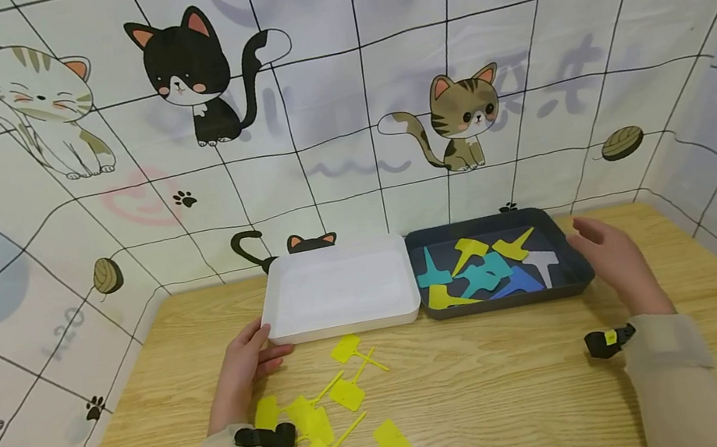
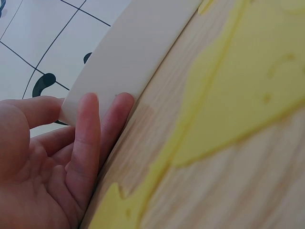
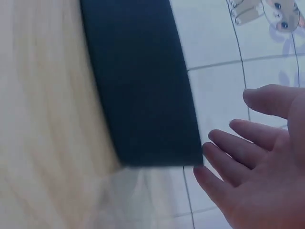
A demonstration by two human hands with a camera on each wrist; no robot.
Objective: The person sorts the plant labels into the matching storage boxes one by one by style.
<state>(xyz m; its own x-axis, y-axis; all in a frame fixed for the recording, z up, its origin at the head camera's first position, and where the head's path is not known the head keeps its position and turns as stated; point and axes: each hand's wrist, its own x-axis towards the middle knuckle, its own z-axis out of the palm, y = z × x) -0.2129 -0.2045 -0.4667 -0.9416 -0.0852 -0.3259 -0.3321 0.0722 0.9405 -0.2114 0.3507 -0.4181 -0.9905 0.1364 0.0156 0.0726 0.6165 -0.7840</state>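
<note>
Leftmost, the left hand (image 1: 243, 365) touches the white tray (image 1: 342, 297) at that tray's eight-o'clock corner — fingers fairly straight against its walls, not wrapped round it. Next come several loose yellow tags (image 1: 393, 443) on the table (image 1: 500, 389), toward the white tray's six to seven o'clock, some overlapping. The white tray shows its plain floor. Just beside it, at its three o'clock, sits the dark tray (image 1: 510, 302) with mixed tags (image 1: 479, 280) of yellow, teal, blue and pale grey. At the dark tray's three o'clock, the right hand (image 1: 622, 266) has its fingers spread, pinching nothing; whether a fingertip touches the wall, I cannot tell. By my judgement, the paired trays look settled and the mixed tags contained — the yellow tags outside seem the part left.
</note>
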